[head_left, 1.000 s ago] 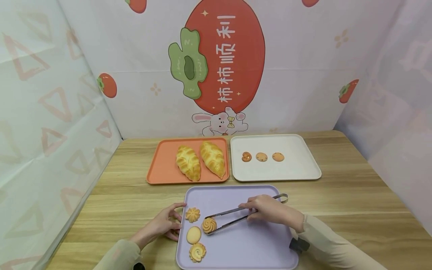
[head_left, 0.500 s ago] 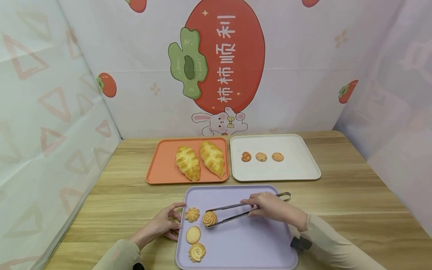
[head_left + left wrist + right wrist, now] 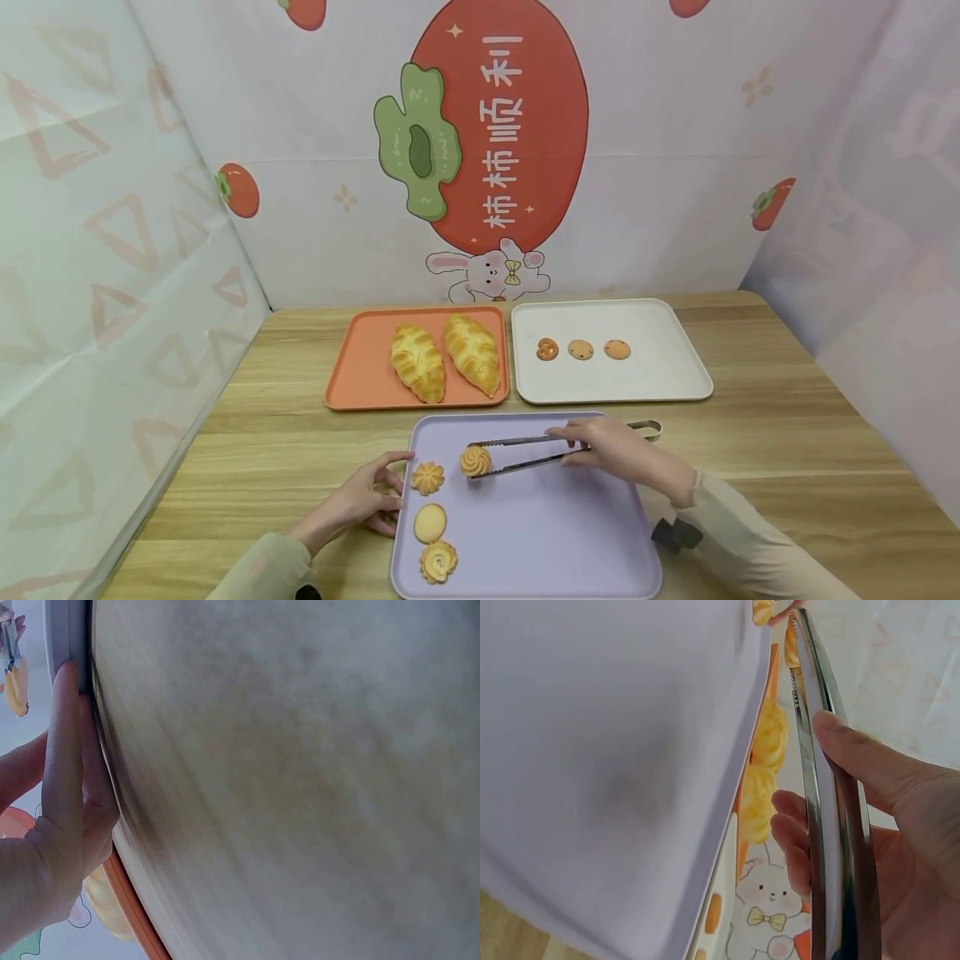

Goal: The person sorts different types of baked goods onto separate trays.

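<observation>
My right hand [image 3: 618,450] grips metal tongs [image 3: 525,467], thumb on one arm and fingers on the other, as the right wrist view shows. Between the tongs' tips sits a round swirled cookie [image 3: 476,461], seemingly a little above the lilac tray [image 3: 555,533]. My left hand [image 3: 363,498] rests at that tray's left edge; in the left wrist view its fairly straight fingers [image 3: 64,750] touch the rim. Along the tray's left side lie a flower-shaped cookie [image 3: 427,478], a plain round cookie [image 3: 430,523] and a ruffled-edge cookie [image 3: 438,562].
Behind on the left, an orange tray [image 3: 360,367] bears two large golden breads [image 3: 418,363]. Beside it, a white tray [image 3: 660,367] holds a small pretzel-like cookie [image 3: 547,349] and two round dotted cookies [image 3: 581,350]. A printed cloth backdrop [image 3: 315,233] rises behind the wooden table [image 3: 255,417].
The right hand, tongs and swirled cookie have moved away from the person and slightly right, off from the plain round cookie. My left hand and the other cookies have stayed put.
</observation>
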`<state>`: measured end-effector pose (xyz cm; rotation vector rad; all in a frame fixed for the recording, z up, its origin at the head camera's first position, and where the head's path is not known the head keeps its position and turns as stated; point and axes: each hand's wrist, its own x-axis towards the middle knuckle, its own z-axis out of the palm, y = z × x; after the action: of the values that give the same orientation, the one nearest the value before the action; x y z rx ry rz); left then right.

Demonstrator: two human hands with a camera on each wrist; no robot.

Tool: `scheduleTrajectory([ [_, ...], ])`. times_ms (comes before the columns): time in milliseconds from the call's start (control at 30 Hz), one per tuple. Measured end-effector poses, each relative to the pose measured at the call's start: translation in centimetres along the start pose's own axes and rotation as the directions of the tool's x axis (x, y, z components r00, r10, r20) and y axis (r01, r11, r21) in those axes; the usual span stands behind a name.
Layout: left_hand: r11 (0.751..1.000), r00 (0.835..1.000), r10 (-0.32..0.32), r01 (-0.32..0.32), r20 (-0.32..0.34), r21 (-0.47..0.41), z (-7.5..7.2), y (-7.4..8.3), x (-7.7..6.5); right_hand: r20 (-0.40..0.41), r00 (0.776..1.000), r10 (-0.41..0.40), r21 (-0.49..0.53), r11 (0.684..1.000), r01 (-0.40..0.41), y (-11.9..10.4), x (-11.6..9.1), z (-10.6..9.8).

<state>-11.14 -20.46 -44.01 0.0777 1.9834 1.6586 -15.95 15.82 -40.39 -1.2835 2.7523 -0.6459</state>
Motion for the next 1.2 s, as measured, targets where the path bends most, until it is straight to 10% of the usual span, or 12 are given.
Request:
scheduleTrajectory([
  [1200,1.0,0.999,-0.021,0.021,-0.027,0.02,0.1,0.2,-0.1,-0.202,0.967,0.155,-0.021,0.987,-0.162,4.0,-2.8,-3.2],
])
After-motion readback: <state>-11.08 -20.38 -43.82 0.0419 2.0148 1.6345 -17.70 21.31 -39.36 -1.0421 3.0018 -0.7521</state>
